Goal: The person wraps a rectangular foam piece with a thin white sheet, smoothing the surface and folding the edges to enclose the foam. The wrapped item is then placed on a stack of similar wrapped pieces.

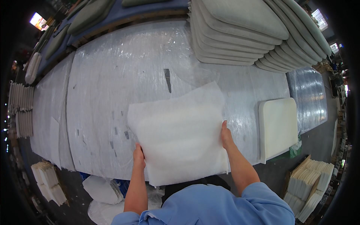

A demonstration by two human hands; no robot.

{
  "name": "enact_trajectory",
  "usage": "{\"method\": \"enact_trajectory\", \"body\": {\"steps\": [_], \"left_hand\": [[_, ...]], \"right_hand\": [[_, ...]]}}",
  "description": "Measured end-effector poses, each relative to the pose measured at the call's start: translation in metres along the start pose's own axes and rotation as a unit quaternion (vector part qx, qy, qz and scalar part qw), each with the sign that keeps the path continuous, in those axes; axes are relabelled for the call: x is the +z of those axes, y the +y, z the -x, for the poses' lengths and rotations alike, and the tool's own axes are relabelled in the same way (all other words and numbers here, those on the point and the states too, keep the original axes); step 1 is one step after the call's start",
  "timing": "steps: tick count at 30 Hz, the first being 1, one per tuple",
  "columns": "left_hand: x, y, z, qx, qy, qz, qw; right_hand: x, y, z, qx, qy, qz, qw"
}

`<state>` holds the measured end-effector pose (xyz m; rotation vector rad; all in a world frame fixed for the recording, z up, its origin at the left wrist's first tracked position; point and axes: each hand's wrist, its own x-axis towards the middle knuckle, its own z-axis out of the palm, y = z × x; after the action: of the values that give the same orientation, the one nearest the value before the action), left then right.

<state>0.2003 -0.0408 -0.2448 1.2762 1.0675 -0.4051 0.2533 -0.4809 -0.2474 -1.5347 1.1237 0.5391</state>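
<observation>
A soft white sheet of wadding (180,138) lies in front of me over the near edge of the table. It looks thick and padded, and its far edge is uneven, with the right corner reaching farther away. My left hand (139,156) grips its left side, thumb along the edge. On the opposite side my right hand (226,136) holds the right edge the same way. The fingers of both hands are partly hidden, and so is whatever may lie under the sheet. To the right rests a cream foam cushion pad (279,125) with rounded corners.
Clear plastic film covers the wide table (101,97), torn in places. Tall stacks of grey-beige cushions (232,37) stand at the back right. A blue-topped table (131,11) lies beyond. Stacked white pads (311,180) sit low at right; others (48,180) at left.
</observation>
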Motion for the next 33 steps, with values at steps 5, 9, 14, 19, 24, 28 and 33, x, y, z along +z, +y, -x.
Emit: {"method": "enact_trajectory", "body": {"steps": [5,9,14,19,24,28,33], "left_hand": [[0.018,-0.003,-0.001,-0.038,-0.024,0.124,0.991],[0.02,-0.003,-0.007,-0.028,-0.051,0.124,0.991],[0.017,-0.003,-0.025,-0.014,0.023,-0.04,0.999],[0.015,0.011,-0.028,-0.033,0.051,-0.226,0.972],[-0.003,0.035,-0.035,0.098,0.101,-0.317,0.938],[-0.004,0.074,-0.054,0.078,0.049,-0.024,0.995],[0.018,0.107,-0.076,0.047,-0.023,-0.041,0.998]], "right_hand": [[0.001,0.022,-0.027,-0.086,-0.049,-0.105,0.989],[0.009,0.024,-0.026,-0.123,-0.026,-0.158,0.979],[0.014,0.01,0.002,-0.118,0.097,0.102,0.983],[0.001,0.011,-0.015,-0.134,0.163,0.302,0.93],[-0.038,-0.021,-0.04,-0.16,0.021,0.219,0.962],[-0.035,-0.069,-0.052,-0.142,-0.023,0.035,0.989],[-0.039,-0.11,-0.075,-0.088,-0.085,0.039,0.992]]}}
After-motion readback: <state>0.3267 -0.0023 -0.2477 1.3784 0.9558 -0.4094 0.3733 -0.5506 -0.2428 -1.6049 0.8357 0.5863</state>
